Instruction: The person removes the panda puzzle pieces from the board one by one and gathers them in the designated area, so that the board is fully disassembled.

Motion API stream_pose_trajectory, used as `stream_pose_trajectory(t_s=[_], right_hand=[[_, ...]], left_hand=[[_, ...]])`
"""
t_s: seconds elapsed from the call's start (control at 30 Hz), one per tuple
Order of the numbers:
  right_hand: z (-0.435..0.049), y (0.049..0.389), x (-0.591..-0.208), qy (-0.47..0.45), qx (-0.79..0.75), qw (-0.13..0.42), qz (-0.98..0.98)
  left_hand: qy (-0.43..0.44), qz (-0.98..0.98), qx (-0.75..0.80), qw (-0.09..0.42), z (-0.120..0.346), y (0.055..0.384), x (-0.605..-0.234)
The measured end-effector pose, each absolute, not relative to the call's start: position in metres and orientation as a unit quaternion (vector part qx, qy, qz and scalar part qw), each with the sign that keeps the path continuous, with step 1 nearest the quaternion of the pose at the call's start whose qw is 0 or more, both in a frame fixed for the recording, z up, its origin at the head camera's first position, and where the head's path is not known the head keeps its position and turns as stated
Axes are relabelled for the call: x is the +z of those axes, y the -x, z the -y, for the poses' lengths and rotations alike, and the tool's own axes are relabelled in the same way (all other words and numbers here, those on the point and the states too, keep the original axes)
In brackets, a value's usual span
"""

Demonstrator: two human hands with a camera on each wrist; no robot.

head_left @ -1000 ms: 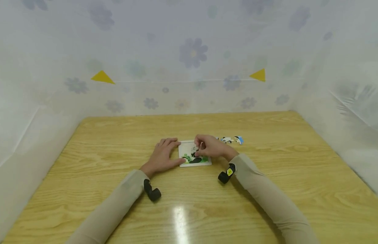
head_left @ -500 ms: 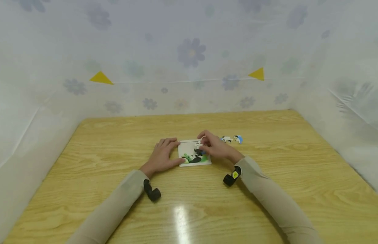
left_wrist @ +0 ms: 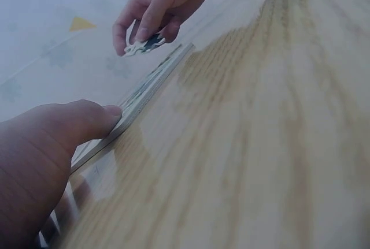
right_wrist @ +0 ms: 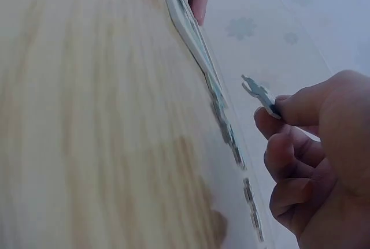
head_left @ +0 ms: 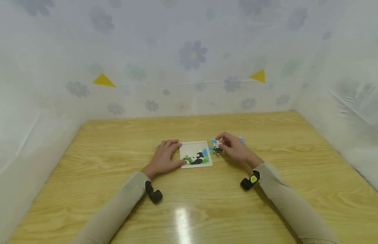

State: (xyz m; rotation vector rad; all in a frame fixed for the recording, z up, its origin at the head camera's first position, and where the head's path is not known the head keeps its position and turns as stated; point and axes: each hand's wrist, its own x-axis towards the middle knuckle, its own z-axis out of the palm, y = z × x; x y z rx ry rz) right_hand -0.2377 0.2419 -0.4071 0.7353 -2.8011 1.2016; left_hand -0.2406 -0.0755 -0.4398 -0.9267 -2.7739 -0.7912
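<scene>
My left hand lies, fingers relaxed, along the left edge of the tray, thumb by its near corner, presumably to steady it on the bench. Inside, placed pieces line the near side. Farther right, my right hand pinches a single piece by one end, likely keeping its outline clear; no longer over the tray, that hand is now past the right rim

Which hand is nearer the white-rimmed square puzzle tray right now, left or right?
Left. The left hand touches the left side of the white-rimmed square puzzle tray; the right hand is beyond its right side, pinching a flat white-and-dark jigsaw piece.
</scene>
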Motion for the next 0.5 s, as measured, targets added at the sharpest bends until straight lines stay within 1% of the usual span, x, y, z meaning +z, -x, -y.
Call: stream_pose_trajectory(t_s=[0.13, 0.27, 0.5], right_hand=[[-0.246, 0.234, -0.402, -0.230, 0.380, 0.007, 0.896], [-0.256, 0.236, -0.410, -0.225, 0.371, 0.017, 0.901], [-0.273, 0.234, -0.410, -0.208, 0.350, 0.019, 0.913]], left_hand=[[0.305, 0.914, -0.261, 0.057, 0.077, 0.241, -0.439], [0.305, 0.914, -0.260, 0.059, 0.078, 0.241, -0.441], [0.308, 0.913, -0.260, 0.059, 0.075, 0.241, -0.440]])
